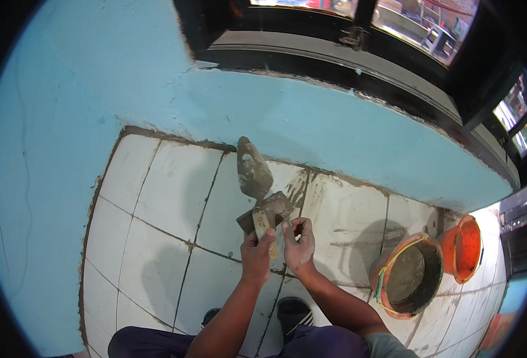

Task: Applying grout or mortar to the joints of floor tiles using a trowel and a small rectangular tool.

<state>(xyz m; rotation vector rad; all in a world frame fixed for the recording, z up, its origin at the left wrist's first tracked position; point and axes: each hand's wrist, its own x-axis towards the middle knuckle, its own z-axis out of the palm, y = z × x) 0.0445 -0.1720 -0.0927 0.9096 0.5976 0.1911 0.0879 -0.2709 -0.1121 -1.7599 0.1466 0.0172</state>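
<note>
My left hand (pixel 256 259) is closed around the pale wooden handle (pixel 262 225) of a flat trowel, whose dark rectangular blade (pixel 279 206) is smeared with grey mortar. Close to the blade's right end is my right hand (pixel 300 249), its fingers curled in and its thumb near the blade's edge. Grey residue coats these fingers, and I cannot make out whether they hold anything. Just beyond the blade, a pointed trowel (pixel 254 173) caked with mortar has its tip toward the blue wall; its handle is hidden behind the flat trowel.
To the right stands a bucket (pixel 384 286) containing grey mortar, with an orange bucket (pixel 458 250) beside it. White floor tiles (pixel 162 262) with dark joints meet the blue wall (pixel 311 119). Dark window frames (pixel 311 59) run above. My shoe (pixel 294 311) is below my hands.
</note>
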